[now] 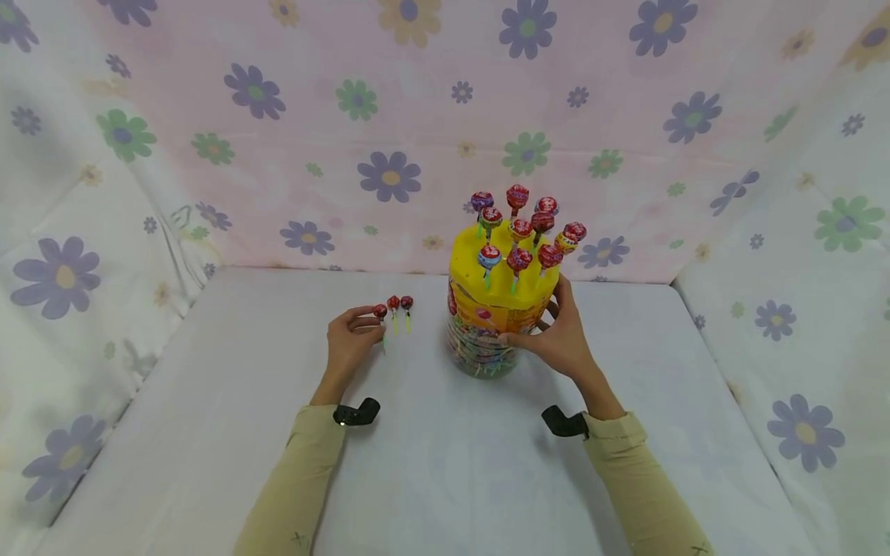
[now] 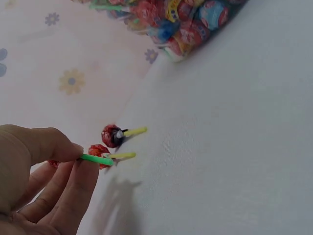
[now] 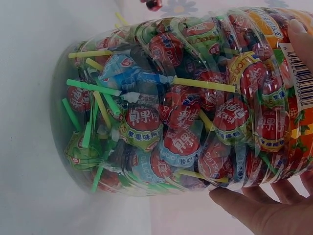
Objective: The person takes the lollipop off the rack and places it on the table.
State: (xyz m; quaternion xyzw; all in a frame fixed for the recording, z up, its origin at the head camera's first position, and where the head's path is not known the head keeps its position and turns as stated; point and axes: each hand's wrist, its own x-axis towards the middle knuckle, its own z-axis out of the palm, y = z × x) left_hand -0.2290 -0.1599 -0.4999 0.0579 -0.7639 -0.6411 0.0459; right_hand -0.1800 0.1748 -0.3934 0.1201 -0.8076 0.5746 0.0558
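My left hand (image 1: 351, 341) pinches a lollipop (image 1: 379, 311) between thumb and fingers. Its green stick (image 2: 98, 159) pokes out past the fingertips in the left wrist view, while the fingers mostly hide its red head there. Beside it on the table lie two lollipops with yellow sticks, a red one (image 1: 394, 302) and a darker one (image 1: 407, 302). My right hand (image 1: 562, 340) grips the side of a clear ribbed jar (image 3: 146, 112) packed with wrapped lollipops. Several lollipops (image 1: 519, 229) stand upright in the jar's yellow lid (image 1: 462, 259).
A white cloth covers the table (image 1: 445, 463). Behind it hangs a pink flowered curtain (image 1: 292, 177), with white flowered cloth (image 1: 786, 255) at the sides. A black device (image 1: 358, 412) is strapped on each wrist. The jar stands right of the loose lollipops.
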